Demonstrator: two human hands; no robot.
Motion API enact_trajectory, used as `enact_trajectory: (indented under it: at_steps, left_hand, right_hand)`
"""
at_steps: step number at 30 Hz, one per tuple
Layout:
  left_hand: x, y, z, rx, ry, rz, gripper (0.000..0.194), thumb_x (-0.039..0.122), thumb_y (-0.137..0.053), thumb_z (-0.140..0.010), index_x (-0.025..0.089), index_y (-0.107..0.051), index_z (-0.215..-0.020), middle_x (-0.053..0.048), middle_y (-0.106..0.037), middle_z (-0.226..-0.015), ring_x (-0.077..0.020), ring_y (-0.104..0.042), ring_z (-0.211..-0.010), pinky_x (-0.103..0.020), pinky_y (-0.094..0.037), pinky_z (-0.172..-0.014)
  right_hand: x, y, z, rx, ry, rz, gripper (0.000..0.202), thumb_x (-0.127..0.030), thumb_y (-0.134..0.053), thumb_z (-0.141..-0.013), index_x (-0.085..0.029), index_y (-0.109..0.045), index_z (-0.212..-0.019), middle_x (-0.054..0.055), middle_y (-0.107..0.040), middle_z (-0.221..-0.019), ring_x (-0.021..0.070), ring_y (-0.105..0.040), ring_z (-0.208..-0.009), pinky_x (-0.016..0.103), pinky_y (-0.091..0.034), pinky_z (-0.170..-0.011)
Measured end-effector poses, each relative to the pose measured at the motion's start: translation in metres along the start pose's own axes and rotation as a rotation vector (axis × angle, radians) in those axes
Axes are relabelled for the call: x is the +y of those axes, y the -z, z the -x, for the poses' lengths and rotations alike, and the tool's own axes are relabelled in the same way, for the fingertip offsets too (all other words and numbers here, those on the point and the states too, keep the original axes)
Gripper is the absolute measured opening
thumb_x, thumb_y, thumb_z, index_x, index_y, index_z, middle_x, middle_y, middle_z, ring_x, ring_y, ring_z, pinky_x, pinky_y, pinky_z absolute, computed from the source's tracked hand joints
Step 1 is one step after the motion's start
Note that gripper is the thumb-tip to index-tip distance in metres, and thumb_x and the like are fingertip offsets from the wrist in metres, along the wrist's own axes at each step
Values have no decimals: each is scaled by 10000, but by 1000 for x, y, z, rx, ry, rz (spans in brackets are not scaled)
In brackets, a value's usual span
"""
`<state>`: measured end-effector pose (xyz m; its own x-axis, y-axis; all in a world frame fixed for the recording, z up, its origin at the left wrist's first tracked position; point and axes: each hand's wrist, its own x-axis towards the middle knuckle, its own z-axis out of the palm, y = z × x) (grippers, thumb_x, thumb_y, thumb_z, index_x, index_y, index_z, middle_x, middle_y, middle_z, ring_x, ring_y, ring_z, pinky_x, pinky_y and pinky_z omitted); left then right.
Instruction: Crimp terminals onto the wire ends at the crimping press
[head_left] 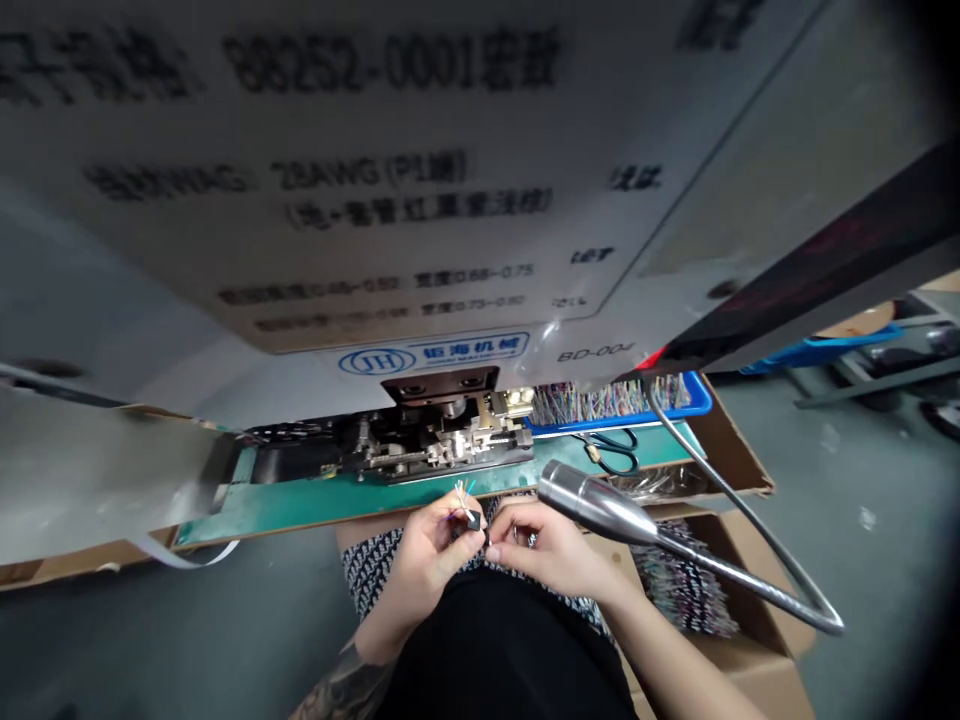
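Note:
A short cable end [474,521] with a black sleeve and thin coloured wires fanned out at its tip is held over my lap. My left hand [429,552] pinches it between thumb and fingers, the loose wires pointing up towards the bench edge. Close beside, my right hand [553,548] has its thumb and forefinger pressed together on the black part of the same cable; the exact grip is partly hidden. Just beyond both hands stands the metal crimping die area [450,445] of the machine, apart from them.
The big white machine housing [420,230] fills the upper view. A gooseneck lamp [600,500] reaches in at my right. Behind it are scissors [613,452] and a blue tray [701,398] of wires on the green bench [300,500]. A cardboard box [757,550] holds more wire bundles.

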<state>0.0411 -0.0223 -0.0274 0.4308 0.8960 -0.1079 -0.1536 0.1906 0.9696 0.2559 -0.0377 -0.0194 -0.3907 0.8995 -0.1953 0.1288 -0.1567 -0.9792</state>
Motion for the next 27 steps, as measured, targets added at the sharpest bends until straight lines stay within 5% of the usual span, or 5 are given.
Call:
enact_trajectory:
  at_steps: [6, 11, 16, 22, 27]
  left_hand:
    - [2, 15, 7, -24, 76, -266, 197, 360, -733, -974, 171, -754, -1025, -98, -720, -1025, -228, -667, -925, -344, -553, -847]
    - [6, 52, 15, 19, 154, -455, 241, 407, -685, -999, 181, -764, -971, -84, -759, -974, -243, -718, -921, -338, -565, -845]
    - [3, 83, 24, 200, 159, -583, 270, 452, -695, -970, 192, -765, -958, -65, -778, -921, -248, -736, -868, -326, -570, -788]
    - [8, 140, 54, 447, 153, -731, 373, 547, -725, -905, 184, -769, -980, -65, -790, -871, -253, -726, -796, -335, -574, -762]
    - [12, 208, 65, 939, 191, -1132, 384, 511, -668, -876, 190, -781, -1052, -46, -762, -813, -281, -714, -796, -376, -563, -806]
  right_hand:
    - [-7, 100, 16, 31, 83, 91, 278, -425, -830, -913, -181, -794, -786, 40, -735, -746, 189, -650, -680, 313, -539, -615]
    - [-15, 177, 14, 547, -94, 205, 410, -479, -729, -919, -85, -722, -805, -12, -627, -633, 77, -552, -571, 295, -385, -571]
    - [-22, 190, -28, 657, -91, 325, 459, -487, -615, -953, -60, -673, -795, 2, -609, -627, 61, -533, -586, 361, -347, -595]
    - [-3, 202, -56, 736, -79, 502, 292, -294, -769, -908, -159, -642, -683, 12, -623, -540, 147, -577, -518, 294, -417, -546]
    - [1, 212, -55, 757, -61, 678, 276, -310, -791, -831, -196, -672, -610, 41, -693, -587, 209, -654, -607, 297, -464, -604]
